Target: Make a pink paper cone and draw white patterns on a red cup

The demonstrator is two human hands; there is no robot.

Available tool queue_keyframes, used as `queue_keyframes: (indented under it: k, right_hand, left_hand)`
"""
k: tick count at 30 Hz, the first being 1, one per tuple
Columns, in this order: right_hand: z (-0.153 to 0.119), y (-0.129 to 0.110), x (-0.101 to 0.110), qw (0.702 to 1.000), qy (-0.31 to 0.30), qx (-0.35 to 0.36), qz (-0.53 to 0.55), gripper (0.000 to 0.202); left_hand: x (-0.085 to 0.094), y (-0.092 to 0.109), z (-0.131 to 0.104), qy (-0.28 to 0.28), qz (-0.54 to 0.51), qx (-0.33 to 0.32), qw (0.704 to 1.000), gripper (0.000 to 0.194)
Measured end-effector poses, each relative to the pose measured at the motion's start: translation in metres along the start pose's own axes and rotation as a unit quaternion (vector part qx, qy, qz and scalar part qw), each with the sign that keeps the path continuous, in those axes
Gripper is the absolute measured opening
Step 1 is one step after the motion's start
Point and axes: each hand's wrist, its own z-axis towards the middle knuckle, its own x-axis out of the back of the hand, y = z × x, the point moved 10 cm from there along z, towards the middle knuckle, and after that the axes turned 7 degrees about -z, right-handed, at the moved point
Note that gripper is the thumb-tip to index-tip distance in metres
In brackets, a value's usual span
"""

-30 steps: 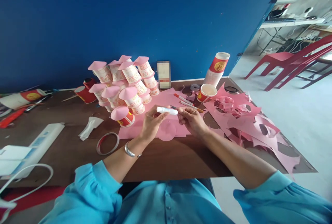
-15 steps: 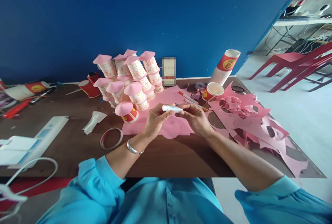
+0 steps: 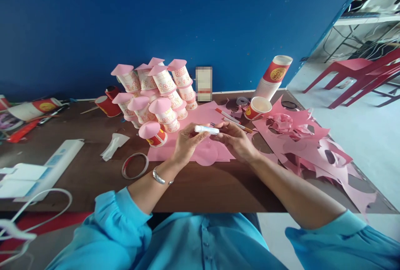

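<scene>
A white glue stick [image 3: 206,129] with a faint bluish label lies level between my two hands, above the pink paper. My left hand [image 3: 187,141] is closed on its left part with thumb and fingers. At the right end, my right hand [image 3: 236,140] pinches it too. Just below the hands, a pink paper disc [image 3: 206,154] rests on pink sheets [image 3: 200,114]. To the left stand several paper cups with pink cone roofs [image 3: 160,105], stacked in towers with red and orange drawings. In front of them is a single red cup with a cone roof [image 3: 157,140].
Right of my hands lie markers [image 3: 229,116], an open paper cup [image 3: 261,105], a cup stack [image 3: 276,72] and cut pink scraps [image 3: 300,141]. On the left are a tape roll [image 3: 134,166], crumpled tissue [image 3: 114,146] and a white power strip [image 3: 59,166]. A blue wall [image 3: 200,20] backs the table.
The right end of the glue stick has shifted slightly left, and my right fingers have moved a little on it. The view has turned slightly; the table items stay put.
</scene>
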Motion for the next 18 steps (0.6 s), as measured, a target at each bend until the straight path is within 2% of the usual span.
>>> queue_keyframes:
  k: [3,5,7,8,9,11,13,15,18]
  right_hand:
    - [-0.001,0.014,-0.007,0.997,-0.052,-0.061,0.002,0.053]
    - [0.001,0.013,0.001,0.998,-0.029,-0.056,0.001,0.053]
    - [0.004,0.008,0.017,0.999,0.023,-0.032,0.014,0.055]
    - [0.005,0.005,0.025,0.998,0.048,-0.023,0.019,0.055]
    - [0.006,0.003,0.031,0.997,0.069,-0.017,0.021,0.055]
    - [0.006,0.000,0.041,0.995,0.095,-0.014,0.018,0.056]
    - [0.005,-0.001,0.045,0.994,0.104,-0.015,0.006,0.057]
    - [0.004,-0.002,0.043,0.995,0.101,-0.015,-0.013,0.057]
    - [0.003,0.000,0.038,0.995,0.089,-0.022,-0.033,0.058]
  left_hand:
    - [-0.002,0.005,0.003,-0.040,0.052,-0.029,0.997,0.048]
    - [-0.002,0.013,0.007,-0.086,0.115,-0.061,0.988,0.047]
    - [0.005,0.024,0.012,-0.113,0.209,-0.112,0.965,0.059]
    - [0.013,0.029,0.015,-0.107,0.271,-0.134,0.947,0.056]
    - [0.020,0.031,0.017,-0.105,0.342,-0.144,0.923,0.045]
    - [0.033,0.029,0.020,-0.110,0.474,-0.134,0.863,0.026]
    - [0.042,0.021,0.018,-0.128,0.563,-0.109,0.809,0.027]
    - [0.045,0.014,0.014,-0.145,0.606,-0.096,0.776,0.032]
    - [0.042,0.008,0.010,-0.152,0.633,-0.099,0.753,0.032]
